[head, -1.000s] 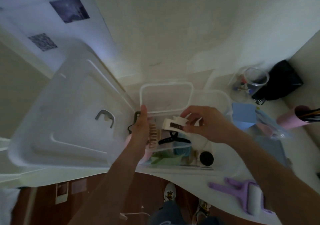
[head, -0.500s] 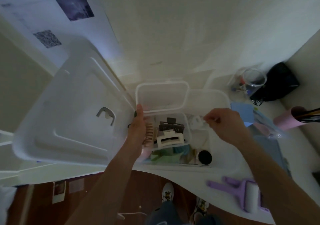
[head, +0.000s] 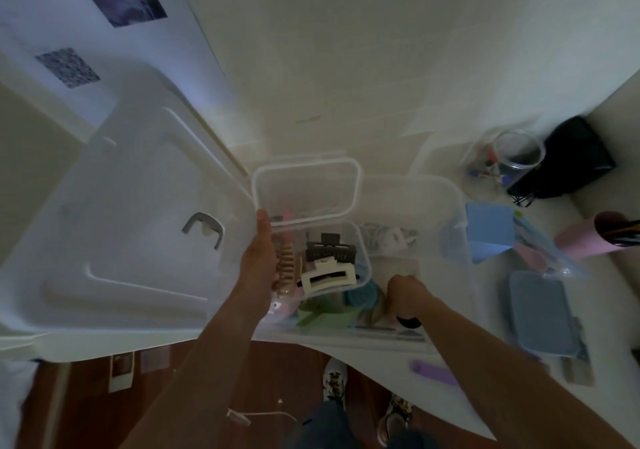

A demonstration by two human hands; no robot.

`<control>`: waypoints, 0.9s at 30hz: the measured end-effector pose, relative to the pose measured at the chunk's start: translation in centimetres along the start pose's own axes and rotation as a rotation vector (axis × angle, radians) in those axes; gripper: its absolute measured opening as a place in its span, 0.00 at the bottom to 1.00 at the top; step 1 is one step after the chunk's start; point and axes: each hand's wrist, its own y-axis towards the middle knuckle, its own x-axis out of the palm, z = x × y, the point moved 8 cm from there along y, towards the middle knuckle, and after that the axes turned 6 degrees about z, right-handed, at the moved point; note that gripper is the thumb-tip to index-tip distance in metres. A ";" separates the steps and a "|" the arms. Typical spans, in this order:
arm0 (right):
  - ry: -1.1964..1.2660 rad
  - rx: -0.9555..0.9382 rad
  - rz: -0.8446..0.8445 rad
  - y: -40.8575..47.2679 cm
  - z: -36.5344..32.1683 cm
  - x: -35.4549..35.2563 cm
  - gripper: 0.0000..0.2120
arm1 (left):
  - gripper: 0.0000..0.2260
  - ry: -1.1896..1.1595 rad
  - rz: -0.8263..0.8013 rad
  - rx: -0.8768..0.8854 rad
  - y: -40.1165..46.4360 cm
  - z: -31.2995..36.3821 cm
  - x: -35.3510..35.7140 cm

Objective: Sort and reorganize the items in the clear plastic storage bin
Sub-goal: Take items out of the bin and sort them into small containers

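A purple handle [head: 433, 371] is seen at the near edge of the white desk [head: 485, 396]. Just beyond, the right hand [head: 407, 293] is lowered into the clear storage bin [head: 457, 206]; its grip is turned away and cannot be told. To the left, a small clear box [head: 360, 258] is gripped at its left wall by the left hand [head: 263, 254], the thumb laid along the edge. A cream claw clip [head: 327, 277] and a black claw clip [head: 330, 249] are held inside it. The box's lid [head: 306, 190] is stood open behind. The bin's large lid [head: 121, 223] is lying at far left.
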 end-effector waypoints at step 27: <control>0.695 -0.034 0.816 -16.6 -7.1 -14.5 0.12 | 0.15 -0.053 -0.146 0.018 -5.7 -0.1 6.6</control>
